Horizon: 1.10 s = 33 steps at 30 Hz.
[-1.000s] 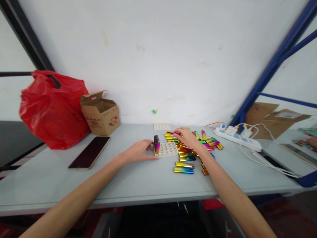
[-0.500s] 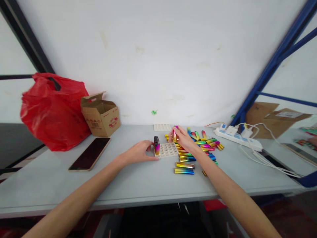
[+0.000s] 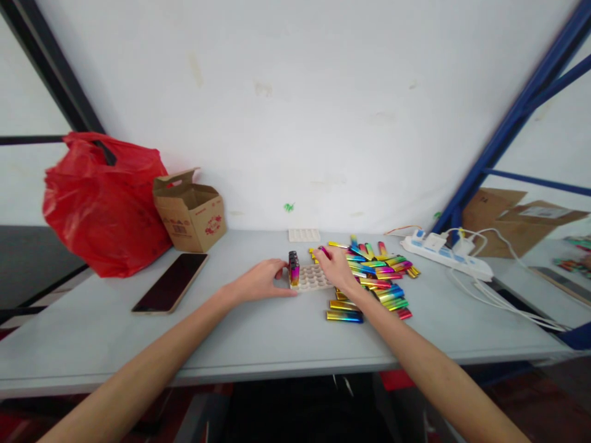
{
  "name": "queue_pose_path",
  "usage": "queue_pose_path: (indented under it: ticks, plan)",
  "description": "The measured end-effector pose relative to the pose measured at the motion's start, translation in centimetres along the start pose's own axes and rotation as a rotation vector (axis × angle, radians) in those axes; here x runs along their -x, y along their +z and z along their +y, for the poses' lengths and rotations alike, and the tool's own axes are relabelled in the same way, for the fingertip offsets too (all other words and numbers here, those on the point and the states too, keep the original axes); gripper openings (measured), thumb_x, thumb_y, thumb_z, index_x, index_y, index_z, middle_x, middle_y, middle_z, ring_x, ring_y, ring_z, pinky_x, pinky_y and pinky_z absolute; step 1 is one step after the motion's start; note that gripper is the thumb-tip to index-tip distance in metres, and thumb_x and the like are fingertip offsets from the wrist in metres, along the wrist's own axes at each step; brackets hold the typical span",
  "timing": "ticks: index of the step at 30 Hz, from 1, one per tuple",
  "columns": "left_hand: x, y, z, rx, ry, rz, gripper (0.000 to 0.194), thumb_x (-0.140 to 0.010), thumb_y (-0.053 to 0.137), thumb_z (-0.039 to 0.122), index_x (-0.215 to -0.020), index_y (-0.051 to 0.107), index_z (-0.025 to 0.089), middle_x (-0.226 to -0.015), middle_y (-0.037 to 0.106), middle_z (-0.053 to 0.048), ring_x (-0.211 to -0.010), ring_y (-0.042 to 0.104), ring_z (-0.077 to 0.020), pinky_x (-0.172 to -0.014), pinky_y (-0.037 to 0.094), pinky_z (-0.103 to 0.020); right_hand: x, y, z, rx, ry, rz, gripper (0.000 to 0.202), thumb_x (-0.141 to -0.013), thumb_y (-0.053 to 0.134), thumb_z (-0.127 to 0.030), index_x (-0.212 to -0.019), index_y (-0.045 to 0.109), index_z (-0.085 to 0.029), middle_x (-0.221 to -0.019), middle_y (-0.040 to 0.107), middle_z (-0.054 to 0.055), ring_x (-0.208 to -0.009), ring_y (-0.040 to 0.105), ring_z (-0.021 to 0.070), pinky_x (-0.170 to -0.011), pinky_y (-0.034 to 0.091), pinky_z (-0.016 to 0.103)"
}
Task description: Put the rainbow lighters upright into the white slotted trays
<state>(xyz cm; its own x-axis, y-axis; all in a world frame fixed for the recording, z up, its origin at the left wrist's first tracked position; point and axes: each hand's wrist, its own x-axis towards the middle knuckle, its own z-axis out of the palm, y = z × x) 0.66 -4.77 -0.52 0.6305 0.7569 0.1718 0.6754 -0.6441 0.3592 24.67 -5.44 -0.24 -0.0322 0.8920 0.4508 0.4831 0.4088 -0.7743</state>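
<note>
A white tray [image 3: 310,282] with rows of round-edged holes lies on the table in front of me. At its left end stands a short row of lighters [image 3: 294,271], shiny purple and gold with black tops. My left hand [image 3: 261,280] brackets that end, its thumb at the front corner and its fingers beside the lighters. Over the tray's right part, my right hand [image 3: 335,269] is closed on a shiny purple lighter [image 3: 324,251]; only its upper end shows. A loose pile of shiny multicoloured lighters [image 3: 385,280] lies right of the tray, partly behind my right wrist.
A second white tray [image 3: 304,235] lies by the wall. On the left are a phone [image 3: 172,283], an open cardboard box [image 3: 191,212] and a red plastic bag [image 3: 106,209]. A power strip [image 3: 446,255] with white cables is at the right.
My right hand has turned and moved slightly right and down with the purple lighter, now over the tray's right part. My left hand stays at the tray's left end.
</note>
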Motion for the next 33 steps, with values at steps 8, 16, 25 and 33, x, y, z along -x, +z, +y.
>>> queue_pose_path:
  ticks: [8,16,25,33]
  plan:
    - [0.1,-0.1,0.2,-0.007,0.014,-0.007,0.062,-0.078,0.071,0.076,-0.098,0.064,0.017,-0.094,0.069,-0.007,-0.082,0.064,-0.025,-0.075,0.047,-0.034,0.4,-0.2,-0.3,0.002,-0.051,-0.08,0.047,-0.102,0.045,-0.059,-0.071,0.045,-0.024,-0.061,0.047,-0.004,-0.06,0.044,0.0152,-0.06,0.033,0.028]
    - [0.1,-0.1,0.1,0.036,-0.008,-0.003,0.067,-0.074,0.072,0.079,-0.1,0.067,0.017,-0.091,0.069,-0.006,-0.078,0.062,-0.0231,-0.071,0.044,-0.033,0.8,-1.5,-1.1,0.264,-0.388,-0.315,0.049,-0.108,0.041,-0.058,-0.076,0.052,-0.022,-0.076,0.06,0.002,-0.073,0.055,0.0179,-0.07,0.038,0.03]
    - [-0.4,0.1,-0.9,0.019,0.015,-0.029,0.075,-0.068,0.071,0.087,-0.095,0.066,0.018,-0.09,0.069,-0.005,-0.078,0.061,-0.0225,-0.071,0.043,-0.031,1.2,-1.1,-0.8,0.131,-0.234,-0.523,0.042,-0.104,0.057,-0.055,-0.085,0.069,-0.019,-0.082,0.078,0.005,-0.072,0.068,0.0185,-0.066,0.043,0.027]
    - [-0.4,0.1,-0.8,0.05,0.027,-0.004,0.071,-0.067,0.074,0.085,-0.092,0.067,0.019,-0.086,0.069,-0.004,-0.076,0.062,-0.0219,-0.07,0.044,-0.031,1.4,-1.0,-1.7,0.405,-0.388,-0.536,0.032,-0.106,0.058,-0.047,-0.097,0.07,-0.018,-0.093,0.074,0.008,-0.085,0.067,0.0215,-0.074,0.044,0.03]
